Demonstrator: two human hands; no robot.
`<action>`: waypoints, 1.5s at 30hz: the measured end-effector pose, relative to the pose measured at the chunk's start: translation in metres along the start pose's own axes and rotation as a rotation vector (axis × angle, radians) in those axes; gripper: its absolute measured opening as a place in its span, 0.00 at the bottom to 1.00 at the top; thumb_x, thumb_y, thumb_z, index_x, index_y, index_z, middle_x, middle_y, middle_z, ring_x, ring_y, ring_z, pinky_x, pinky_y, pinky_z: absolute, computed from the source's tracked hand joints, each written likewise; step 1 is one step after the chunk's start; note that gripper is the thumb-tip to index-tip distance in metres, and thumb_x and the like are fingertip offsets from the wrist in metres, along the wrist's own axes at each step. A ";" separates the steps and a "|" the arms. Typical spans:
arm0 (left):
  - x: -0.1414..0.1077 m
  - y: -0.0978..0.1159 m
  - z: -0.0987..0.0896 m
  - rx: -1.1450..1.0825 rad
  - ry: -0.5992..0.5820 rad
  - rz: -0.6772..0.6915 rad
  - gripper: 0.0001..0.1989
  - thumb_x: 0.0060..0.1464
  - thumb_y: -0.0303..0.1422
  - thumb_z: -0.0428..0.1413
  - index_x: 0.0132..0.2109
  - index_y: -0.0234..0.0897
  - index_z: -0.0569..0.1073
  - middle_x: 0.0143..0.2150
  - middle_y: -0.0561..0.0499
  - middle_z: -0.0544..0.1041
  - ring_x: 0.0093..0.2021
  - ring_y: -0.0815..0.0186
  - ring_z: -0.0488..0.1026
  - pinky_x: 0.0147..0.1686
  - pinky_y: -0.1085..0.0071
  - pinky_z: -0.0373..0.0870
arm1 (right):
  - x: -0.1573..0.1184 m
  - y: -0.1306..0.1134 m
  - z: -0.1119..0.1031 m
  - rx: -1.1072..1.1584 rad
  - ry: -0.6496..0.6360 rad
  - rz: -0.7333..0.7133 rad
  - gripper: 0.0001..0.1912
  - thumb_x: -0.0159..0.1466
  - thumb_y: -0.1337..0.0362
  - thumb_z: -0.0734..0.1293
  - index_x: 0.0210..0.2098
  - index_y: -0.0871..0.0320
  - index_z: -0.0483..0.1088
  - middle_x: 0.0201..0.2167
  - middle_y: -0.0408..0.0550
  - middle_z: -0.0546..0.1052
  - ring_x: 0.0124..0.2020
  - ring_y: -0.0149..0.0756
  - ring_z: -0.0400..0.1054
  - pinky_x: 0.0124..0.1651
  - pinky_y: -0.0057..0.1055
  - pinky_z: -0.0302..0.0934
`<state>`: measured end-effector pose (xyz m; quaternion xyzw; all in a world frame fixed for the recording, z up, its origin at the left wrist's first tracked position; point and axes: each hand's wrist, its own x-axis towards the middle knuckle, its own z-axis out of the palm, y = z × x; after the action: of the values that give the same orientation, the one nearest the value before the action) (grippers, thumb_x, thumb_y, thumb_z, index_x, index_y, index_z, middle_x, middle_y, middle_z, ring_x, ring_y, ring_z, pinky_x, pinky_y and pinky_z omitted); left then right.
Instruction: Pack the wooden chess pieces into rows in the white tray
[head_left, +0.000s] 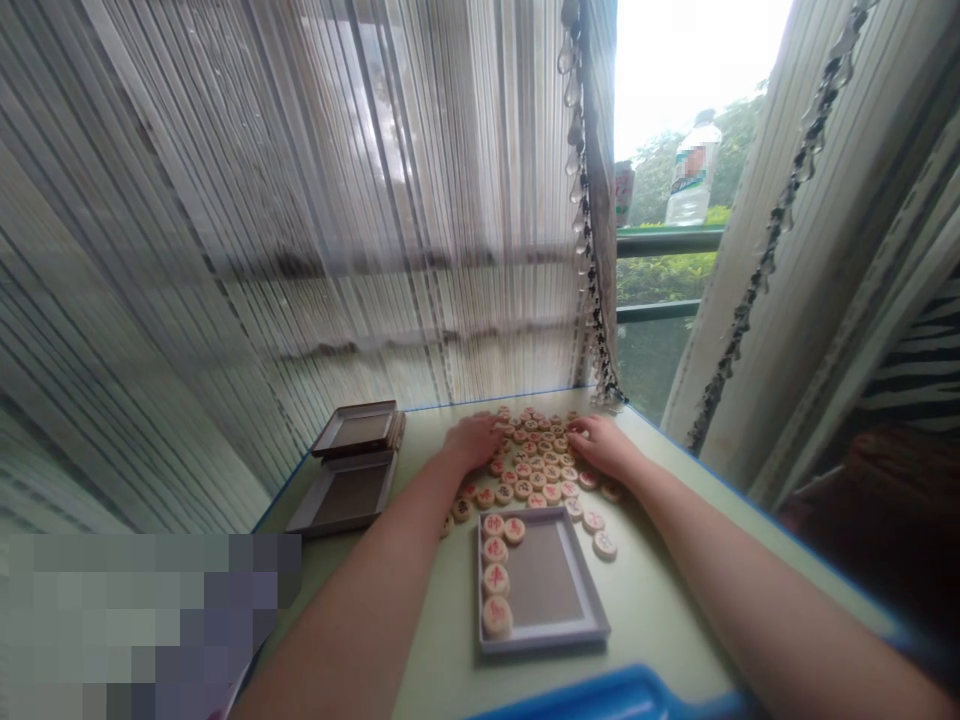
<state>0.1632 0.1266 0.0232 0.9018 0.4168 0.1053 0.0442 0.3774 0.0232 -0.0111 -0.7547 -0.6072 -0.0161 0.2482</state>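
Note:
Many round wooden Chinese chess pieces [536, 465] lie face up in a loose spread on the pale green table. At the left edge of the spread is my left hand [476, 440], its fingers stretched over the far pieces. My right hand [600, 445] rests at the opposite edge, fingers apart and touching pieces. Neither hand visibly grips a piece, though some fingertips are hard to make out. Closer to me sits a shallow open box tray [551, 644]. Red-marked pieces [495, 580] line its left side, and one more [514, 530] lies beside the top one.
Left of my left arm lie an open box half [349, 490] and a stacked brown box [360, 428]. A blue plastic object [630, 690] is at the near edge. String curtains [450, 200] hang behind the table; a bottle [690, 175] and a can [624, 195] stand by the window.

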 end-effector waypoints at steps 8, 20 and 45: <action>0.000 0.012 0.004 -0.047 -0.021 -0.001 0.19 0.55 0.44 0.44 0.45 0.42 0.74 0.49 0.46 0.74 0.48 0.56 0.70 0.46 0.63 0.65 | -0.012 -0.022 -0.004 -0.012 0.010 -0.102 0.17 0.60 0.58 0.59 0.41 0.58 0.74 0.41 0.53 0.73 0.44 0.42 0.64 0.48 0.35 0.55; 0.012 -0.016 0.021 -0.438 0.192 -0.079 0.19 0.47 0.21 0.46 0.43 0.36 0.76 0.40 0.47 0.78 0.42 0.63 0.73 0.43 0.70 0.67 | -0.011 -0.023 -0.007 0.090 0.021 -0.115 0.15 0.57 0.70 0.59 0.41 0.58 0.73 0.44 0.51 0.72 0.43 0.36 0.66 0.48 0.30 0.58; -0.010 0.019 -0.045 -0.811 0.635 -0.437 0.15 0.46 0.25 0.45 0.33 0.35 0.76 0.31 0.50 0.77 0.34 0.65 0.71 0.35 0.70 0.67 | -0.014 -0.054 0.002 -0.029 -0.076 -0.285 0.12 0.59 0.62 0.62 0.35 0.56 0.76 0.37 0.48 0.77 0.41 0.39 0.67 0.48 0.33 0.56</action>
<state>0.1609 0.1065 0.0687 0.6292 0.5130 0.5122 0.2806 0.3233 0.0190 0.0022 -0.6644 -0.7167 -0.0314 0.2095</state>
